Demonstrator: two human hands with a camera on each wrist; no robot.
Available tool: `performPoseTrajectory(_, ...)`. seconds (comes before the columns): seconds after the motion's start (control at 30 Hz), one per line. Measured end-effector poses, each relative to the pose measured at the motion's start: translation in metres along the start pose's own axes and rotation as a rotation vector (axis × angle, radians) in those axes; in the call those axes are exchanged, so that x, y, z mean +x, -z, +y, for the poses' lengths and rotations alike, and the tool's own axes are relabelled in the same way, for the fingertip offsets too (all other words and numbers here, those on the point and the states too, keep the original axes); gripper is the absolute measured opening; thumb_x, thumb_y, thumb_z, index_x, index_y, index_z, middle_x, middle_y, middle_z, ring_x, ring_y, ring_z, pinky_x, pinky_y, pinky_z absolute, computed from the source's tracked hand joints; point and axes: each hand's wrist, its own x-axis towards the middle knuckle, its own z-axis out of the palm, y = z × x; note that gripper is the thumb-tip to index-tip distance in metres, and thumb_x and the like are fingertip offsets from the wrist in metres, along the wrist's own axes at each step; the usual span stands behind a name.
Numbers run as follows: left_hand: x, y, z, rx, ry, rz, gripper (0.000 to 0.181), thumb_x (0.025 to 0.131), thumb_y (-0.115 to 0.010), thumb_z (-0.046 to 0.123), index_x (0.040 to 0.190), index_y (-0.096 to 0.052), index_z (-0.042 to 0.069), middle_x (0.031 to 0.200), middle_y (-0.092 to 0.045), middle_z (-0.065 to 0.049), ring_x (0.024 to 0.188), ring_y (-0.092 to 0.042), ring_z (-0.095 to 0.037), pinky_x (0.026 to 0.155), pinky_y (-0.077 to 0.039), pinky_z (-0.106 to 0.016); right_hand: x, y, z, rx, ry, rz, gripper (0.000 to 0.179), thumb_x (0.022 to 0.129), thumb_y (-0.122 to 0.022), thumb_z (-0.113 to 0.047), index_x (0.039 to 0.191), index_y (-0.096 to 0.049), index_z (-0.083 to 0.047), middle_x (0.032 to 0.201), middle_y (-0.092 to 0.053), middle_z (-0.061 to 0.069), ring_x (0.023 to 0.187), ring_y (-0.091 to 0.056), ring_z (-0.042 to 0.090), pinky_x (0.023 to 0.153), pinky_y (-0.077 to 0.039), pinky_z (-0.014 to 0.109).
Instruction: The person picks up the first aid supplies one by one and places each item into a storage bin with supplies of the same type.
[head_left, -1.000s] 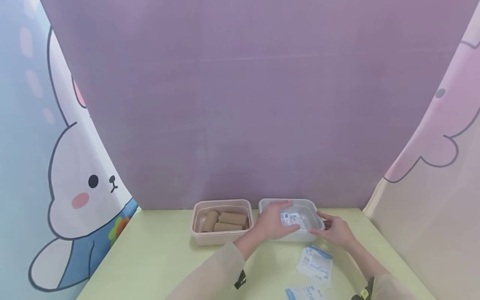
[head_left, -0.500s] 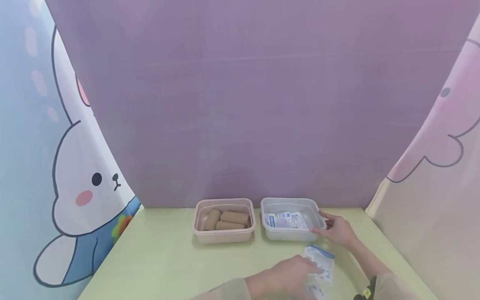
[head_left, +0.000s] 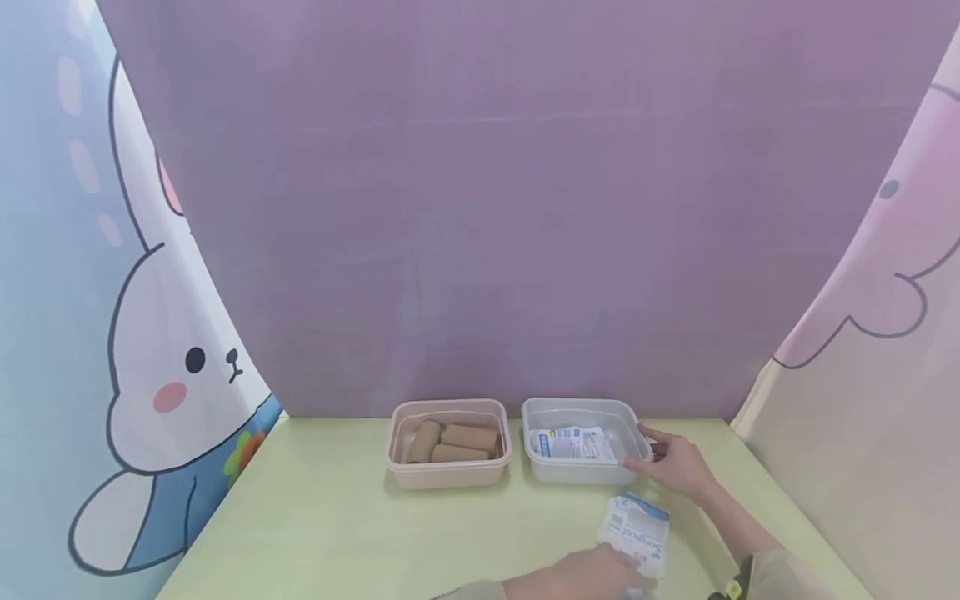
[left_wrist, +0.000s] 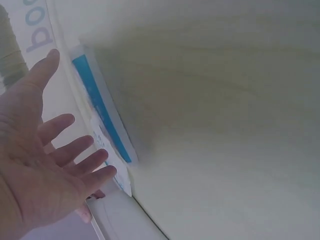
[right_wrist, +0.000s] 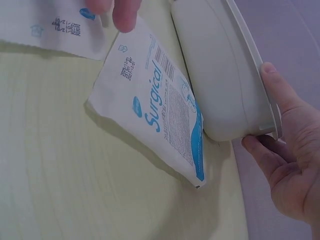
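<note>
My right hand (head_left: 678, 467) grips the right rim of a white plastic tub (right_wrist: 220, 65), thumb on top and fingers below. White-and-blue packets (head_left: 573, 442) lie inside that tub. On the table in front of it is a flat packet printed "Surgical" (right_wrist: 150, 105). A second packet (right_wrist: 50, 27) lies nearer the front edge. My left hand (head_left: 588, 575) is low over these packets, its fingers (left_wrist: 80, 150) spread and loosely bent with nothing held. In the right wrist view its fingertips hang over the gap between the two packets.
A beige tub (head_left: 448, 476) with several brown rolls (head_left: 468, 436) stands left of the white tub. Both are near the back of the pale green table (head_left: 337, 525), before a purple cloth (head_left: 525, 250). Cartoon-printed curtains hang on both sides.
My left hand has come away from the white tub, leaving packets inside it, and moved down toward the front packets. The right hand has kept its grip on the tub.
</note>
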Motion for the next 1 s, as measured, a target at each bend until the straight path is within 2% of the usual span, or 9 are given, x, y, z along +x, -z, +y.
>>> performPoseTrajectory(0.27, -0.001, -0.007, 0.005, 0.013, 0.019, -0.051, 0.035, 0.108, -0.058, 0.045, 0.141, -0.067, 0.036, 0.128, -0.071, 0.02, 0.11, -0.062, 0.007, 0.077, -0.05, -0.011, -0.001, -0.001, 0.0, -0.013, -0.014, -0.004, 0.089, 0.082, -0.092, -0.041, 0.146, -0.056, 0.011, 0.117, -0.075, 0.033, 0.104, -0.079, 0.042, 0.072, -0.064, 0.025)
performPoseTrajectory(0.4, -0.001, -0.006, 0.005, 0.041, 0.003, -0.065, 0.034, 0.107, -0.06, 0.045, 0.139, -0.068, 0.036, 0.128, -0.071, 0.02, 0.115, -0.061, 0.005, 0.08, -0.051, -0.012, -0.002, 0.0, -0.001, -0.016, -0.024, -0.006, 0.09, 0.083, -0.092, -0.041, 0.146, -0.056, 0.011, 0.117, -0.075, 0.033, 0.105, -0.079, 0.041, 0.074, -0.065, 0.028)
performPoseTrajectory(0.5, 0.0, -0.008, 0.004, 0.054, -0.021, -0.05, 0.033, 0.107, -0.061, 0.045, 0.138, -0.069, 0.035, 0.127, -0.072, 0.02, 0.116, -0.06, 0.006, 0.083, -0.05, -0.011, -0.003, 0.0, -0.002, -0.02, -0.03, -0.011, 0.09, 0.083, -0.092, -0.041, 0.146, -0.055, 0.011, 0.118, -0.075, 0.033, 0.105, -0.078, 0.042, 0.075, -0.065, 0.029)
performPoseTrajectory(0.67, 0.005, -0.014, -0.001, 0.105, -0.07, 0.012, 0.029, 0.106, -0.064, 0.042, 0.13, -0.073, 0.03, 0.11, -0.073, 0.02, 0.094, -0.055, 0.012, 0.076, -0.041, -0.004, -0.004, -0.001, -0.002, -0.016, -0.045, -0.02, 0.09, 0.082, -0.092, -0.042, 0.147, -0.055, 0.01, 0.12, -0.074, 0.033, 0.107, -0.078, 0.042, 0.074, -0.065, 0.027)
performPoseTrajectory(0.73, 0.006, -0.014, -0.001, 0.102, -0.058, 0.025, 0.027, 0.105, -0.065, 0.042, 0.127, -0.074, 0.029, 0.104, -0.071, 0.019, 0.089, -0.054, 0.012, 0.075, -0.041, -0.003, -0.004, -0.001, -0.002, -0.016, -0.04, -0.018, 0.09, 0.082, -0.092, -0.041, 0.146, -0.056, 0.011, 0.12, -0.074, 0.033, 0.107, -0.078, 0.042, 0.072, -0.063, 0.025)
performPoseTrajectory(0.83, 0.004, -0.006, -0.005, 0.117, -0.034, 0.09, 0.036, 0.102, -0.069, 0.046, 0.132, -0.073, 0.027, 0.116, -0.074, 0.017, 0.105, -0.063, 0.008, 0.089, -0.049, -0.006, -0.003, -0.001, -0.002, -0.009, -0.02, -0.012, 0.089, 0.082, -0.092, -0.04, 0.145, -0.056, 0.011, 0.119, -0.074, 0.034, 0.106, -0.078, 0.042, 0.07, -0.061, 0.022)
performPoseTrajectory(0.93, -0.005, 0.016, -0.006, 0.136, 0.025, 0.184, 0.056, 0.094, -0.077, 0.054, 0.141, -0.069, 0.025, 0.136, -0.072, 0.012, 0.13, -0.062, -0.001, 0.11, -0.048, -0.015, -0.003, 0.0, -0.004, 0.008, -0.006, -0.003, 0.088, 0.081, -0.093, -0.038, 0.145, -0.057, 0.011, 0.116, -0.076, 0.033, 0.104, -0.079, 0.041, 0.068, -0.06, 0.02)
performPoseTrajectory(1.0, -0.01, 0.033, -0.009, 0.136, 0.066, 0.252, 0.065, 0.087, -0.083, 0.054, 0.143, -0.067, 0.025, 0.143, -0.069, 0.009, 0.136, -0.06, -0.006, 0.115, -0.046, -0.017, -0.003, 0.001, -0.005, 0.013, 0.0, 0.0, 0.088, 0.081, -0.093, -0.038, 0.144, -0.058, 0.011, 0.113, -0.077, 0.031, 0.101, -0.08, 0.039, 0.067, -0.06, 0.02)
